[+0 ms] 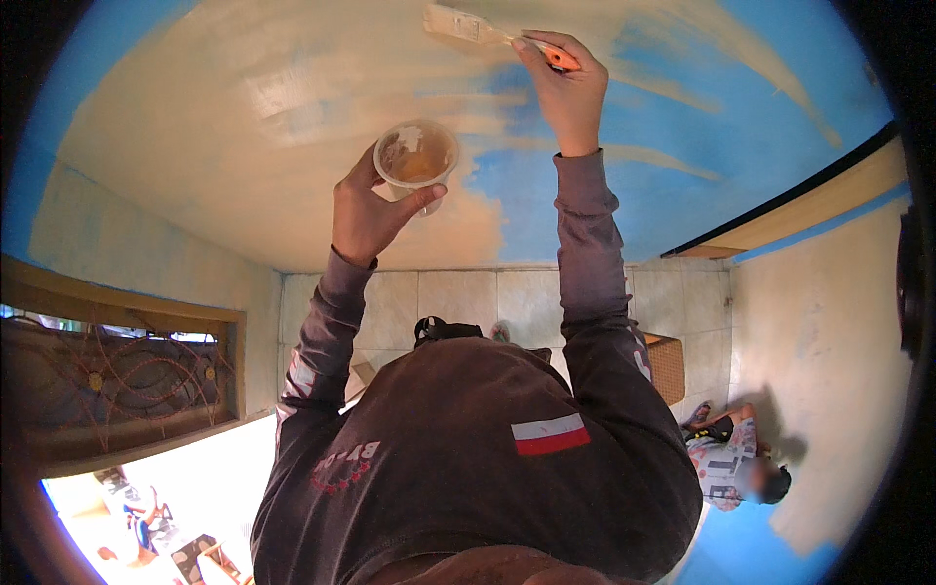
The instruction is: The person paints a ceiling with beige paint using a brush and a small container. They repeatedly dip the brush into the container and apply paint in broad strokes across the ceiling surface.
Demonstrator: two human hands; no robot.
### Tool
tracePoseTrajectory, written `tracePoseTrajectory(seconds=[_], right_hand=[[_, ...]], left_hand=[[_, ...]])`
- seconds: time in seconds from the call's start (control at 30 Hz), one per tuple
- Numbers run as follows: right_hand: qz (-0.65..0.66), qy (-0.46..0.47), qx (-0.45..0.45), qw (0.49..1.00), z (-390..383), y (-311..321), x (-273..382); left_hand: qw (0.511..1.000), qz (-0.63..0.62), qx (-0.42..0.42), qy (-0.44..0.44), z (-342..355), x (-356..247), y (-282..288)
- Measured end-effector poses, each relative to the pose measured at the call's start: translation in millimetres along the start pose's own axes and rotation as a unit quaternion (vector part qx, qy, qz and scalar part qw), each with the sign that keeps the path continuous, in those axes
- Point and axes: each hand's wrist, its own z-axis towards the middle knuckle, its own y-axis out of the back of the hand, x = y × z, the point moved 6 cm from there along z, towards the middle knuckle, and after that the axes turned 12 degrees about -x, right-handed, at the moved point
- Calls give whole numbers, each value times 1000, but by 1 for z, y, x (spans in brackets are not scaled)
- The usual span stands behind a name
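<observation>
A clear plastic cup with tan paint inside is gripped in my left hand, its rim tilted toward me and pale paint smeared on its inner wall. Higher and to the right, my right hand is closed round the orange handle of a paintbrush. The brush points left, its pale-coated bristles at or very near the wall; I cannot tell if they touch. Tan paint covers the wall's left and middle, with streaks running over the blue area on the right.
Pale floor tiles lie below the wall. A brown woven-looking item is beyond my right arm. Another person sits by the right wall. At left is a window with a metal grille; a dark-edged ledge juts out at right.
</observation>
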Motion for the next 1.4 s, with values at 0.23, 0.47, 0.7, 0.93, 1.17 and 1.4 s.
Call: tracePoseTrajectory(seconds=[0.23,0.47,0.7,0.93,1.17,1.4], right_hand=[[-86,14,-42,995,35,71,-17],[-294,10,-134,946,70,216,-13],[-245,-45,-187,950,34,237,-3],[-50,-136,28,989,-80,37,-53],[-74,-113,37,990,-96,-12,-94],[-132,-97,-32,986,-77,71,-107]], left_hand=[[999,2,26,18,-1,-5,5],[999,-1,33,2,-2,-10,4],[999,19,41,-29,-11,-4,4],[997,11,78,18,-43,35,5],[997,18,65,37,-50,52,9],[998,26,45,44,-55,68,21]])
